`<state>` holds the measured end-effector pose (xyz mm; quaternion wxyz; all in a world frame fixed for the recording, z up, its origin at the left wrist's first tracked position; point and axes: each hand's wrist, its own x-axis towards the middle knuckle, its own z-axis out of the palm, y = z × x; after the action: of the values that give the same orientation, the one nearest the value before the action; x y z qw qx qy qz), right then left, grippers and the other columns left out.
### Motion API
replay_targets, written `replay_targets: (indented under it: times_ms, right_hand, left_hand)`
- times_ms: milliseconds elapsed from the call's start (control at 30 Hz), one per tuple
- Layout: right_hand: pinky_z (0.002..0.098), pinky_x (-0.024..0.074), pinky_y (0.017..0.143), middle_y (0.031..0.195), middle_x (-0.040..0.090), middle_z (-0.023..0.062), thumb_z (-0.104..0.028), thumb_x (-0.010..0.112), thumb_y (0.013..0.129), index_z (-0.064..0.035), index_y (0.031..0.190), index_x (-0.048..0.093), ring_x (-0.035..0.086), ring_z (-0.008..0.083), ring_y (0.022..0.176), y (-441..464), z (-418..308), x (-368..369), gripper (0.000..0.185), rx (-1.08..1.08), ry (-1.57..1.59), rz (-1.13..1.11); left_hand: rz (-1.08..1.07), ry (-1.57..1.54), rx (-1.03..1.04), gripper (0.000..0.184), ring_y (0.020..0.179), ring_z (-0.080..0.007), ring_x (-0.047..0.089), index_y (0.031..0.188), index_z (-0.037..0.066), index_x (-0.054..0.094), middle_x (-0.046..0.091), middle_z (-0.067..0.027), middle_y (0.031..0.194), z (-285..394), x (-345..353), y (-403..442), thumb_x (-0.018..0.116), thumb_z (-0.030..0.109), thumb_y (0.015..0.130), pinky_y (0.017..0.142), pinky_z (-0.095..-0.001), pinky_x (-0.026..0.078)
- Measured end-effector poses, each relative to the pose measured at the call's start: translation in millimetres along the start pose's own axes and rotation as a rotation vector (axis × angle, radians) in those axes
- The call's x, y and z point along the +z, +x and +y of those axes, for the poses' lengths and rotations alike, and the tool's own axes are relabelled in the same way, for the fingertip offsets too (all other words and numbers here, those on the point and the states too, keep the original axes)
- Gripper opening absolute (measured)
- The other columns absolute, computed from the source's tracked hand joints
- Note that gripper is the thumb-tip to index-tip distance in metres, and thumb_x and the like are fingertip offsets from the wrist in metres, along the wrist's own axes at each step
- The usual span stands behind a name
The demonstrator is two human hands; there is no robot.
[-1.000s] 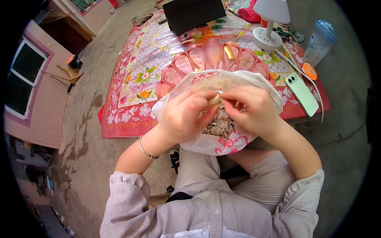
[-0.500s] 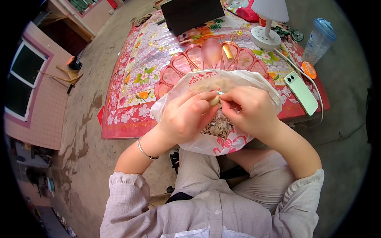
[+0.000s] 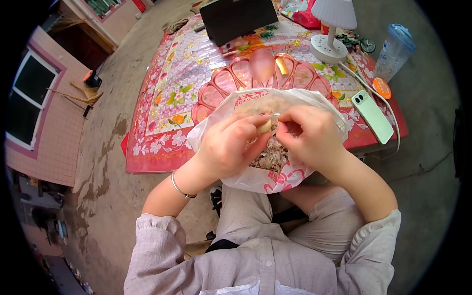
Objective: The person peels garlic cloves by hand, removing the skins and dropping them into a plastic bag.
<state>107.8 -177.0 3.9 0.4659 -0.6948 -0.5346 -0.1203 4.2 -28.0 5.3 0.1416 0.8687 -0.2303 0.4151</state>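
Between the thumb and fingers of my left hand [image 3: 227,143] is a small pale clove [image 3: 265,127], which looks like garlic. My right hand [image 3: 310,132] is closed in a pinch just right of the clove, and what its fingertips hold is too small to make out. Both hands are over an open white plastic bag [image 3: 206,120] with red print. Dry, papery peelings [image 3: 271,156] lie inside the bag, below my fingers. Behind the bag stands a pink translucent petal-shaped tray [image 3: 212,93], partly hidden by it.
On the flowered tablecloth [image 3: 162,98] are a black tablet [image 3: 238,19], a white lamp [image 3: 328,48] and a light green phone [image 3: 372,117] with a white cable. A clear cup [image 3: 394,53] with a blue lid stands at the right, beside an orange round item [image 3: 382,88].
The fingertips of my right hand have moved slightly right, away from the clove, leaving a small gap. My left hand has stayed nearly still with the clove.
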Motion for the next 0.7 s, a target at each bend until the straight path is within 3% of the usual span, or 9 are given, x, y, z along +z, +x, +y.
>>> replay_targets:
  times_ms: [67,200,267,333,400,500,533,600,700]
  right_hand:
    - [0.0334,0.0444,0.052,0.061,0.056,0.0101,-0.008,0.059,0.067,-0.0023,0.067,0.054,0.056,0.0239,0.056,0.9,-0.3,-1.2,0.008,0.078,0.053,-0.008]
    - [0.0331,0.0448,0.053,0.062,0.057,0.0112,-0.012,0.058,0.068,-0.0016,0.070,0.057,0.057,0.0239,0.057,3.6,1.7,-3.7,0.011,0.183,0.111,-0.082]
    - [0.0334,0.0446,0.054,0.062,0.057,0.0117,-0.014,0.057,0.071,-0.0016,0.071,0.057,0.057,0.0242,0.057,3.7,4.4,-2.5,0.012,0.187,0.160,-0.137]
    - [0.0337,0.0445,0.055,0.062,0.057,0.0123,-0.016,0.056,0.073,-0.0016,0.073,0.058,0.057,0.0245,0.058,5.0,5.8,-4.5,0.015,0.191,0.210,-0.193]
    - [0.0255,0.0433,0.059,0.066,0.055,0.0054,-0.014,0.049,0.081,-0.0019,0.079,0.059,0.053,0.0109,0.062,7.9,5.4,-10.6,0.016,0.241,0.212,-0.347]
    - [0.0315,0.0446,0.059,0.070,0.058,0.0116,-0.020,0.050,0.083,-0.0022,0.085,0.057,0.059,0.0182,0.069,10.9,5.5,-11.4,0.019,0.326,0.361,-0.411]
    - [0.0315,0.0446,0.059,0.070,0.058,0.0116,-0.020,0.050,0.083,-0.0022,0.085,0.057,0.059,0.0182,0.069,11.1,4.9,-11.4,0.019,0.326,0.361,-0.412]
    - [0.0282,0.0471,0.064,0.082,0.060,0.0083,-0.016,0.048,0.086,-0.0014,0.098,0.053,0.058,0.0135,0.078,10.8,3.4,-11.0,0.020,0.521,0.739,-0.394]
    - [0.0263,0.0487,0.071,0.094,0.059,0.0069,-0.009,0.049,0.086,0.0005,0.107,0.048,0.057,0.0125,0.086,8.3,5.2,-6.9,0.023,0.402,0.967,-0.341]
  left_hand:
    - [0.028,-0.149,-0.202,0.031,0.070,-0.0217,0.061,0.085,0.002,0.040,0.061,-0.0141,0.083,3.8,-1.7,-3.2,0.067,0.000,0.069,0.053,-0.0293,0.048]
    - [0.085,-0.405,-0.356,0.035,0.078,-0.0187,0.061,0.086,0.004,0.033,0.060,-0.0157,0.085,-9.5,-2.8,-6.6,0.063,-0.003,0.072,0.059,-0.0277,0.050]
    - [0.152,-0.843,-0.547,0.036,0.087,-0.0200,0.059,0.086,0.006,0.028,0.058,-0.0188,0.091,-12.4,-4.2,-0.5,0.059,-0.007,0.074,0.069,-0.0278,0.051]
    - [0.119,-0.981,-0.615,0.037,0.091,-0.0227,0.058,0.087,0.007,0.026,0.055,-0.0220,0.096,-17.5,-7.5,-1.2,0.056,-0.010,0.074,0.077,-0.0293,0.050]
    - [0.189,-1.155,-0.681,0.038,0.090,-0.0224,0.058,0.087,0.007,0.026,0.055,-0.0215,0.096,-20.0,-7.2,-0.1,0.057,-0.010,0.074,0.077,-0.0292,0.049]
    - [0.152,-1.074,-0.627,0.040,0.091,-0.0227,0.058,0.087,0.007,0.026,0.055,-0.0213,0.096,-20.1,-7.8,-0.9,0.058,-0.012,0.072,0.079,-0.0303,0.049]
    - [0.152,-1.074,-0.628,0.040,0.091,-0.0227,0.058,0.087,0.007,0.026,0.055,-0.0213,0.096,-20.5,-7.5,-1.0,0.058,-0.012,0.072,0.079,-0.0303,0.049]
    - [0.060,-0.893,-0.469,0.043,0.091,-0.0226,0.058,0.088,0.008,0.026,0.056,-0.0203,0.097,-21.4,-7.1,-1.3,0.060,-0.012,0.069,0.081,-0.0317,0.047]
    - [0.054,-0.834,-0.408,0.045,0.093,-0.0223,0.057,0.088,0.007,0.027,0.056,-0.0190,0.097,-18.1,-5.6,-2.2,0.061,-0.012,0.067,0.083,-0.0326,0.045]
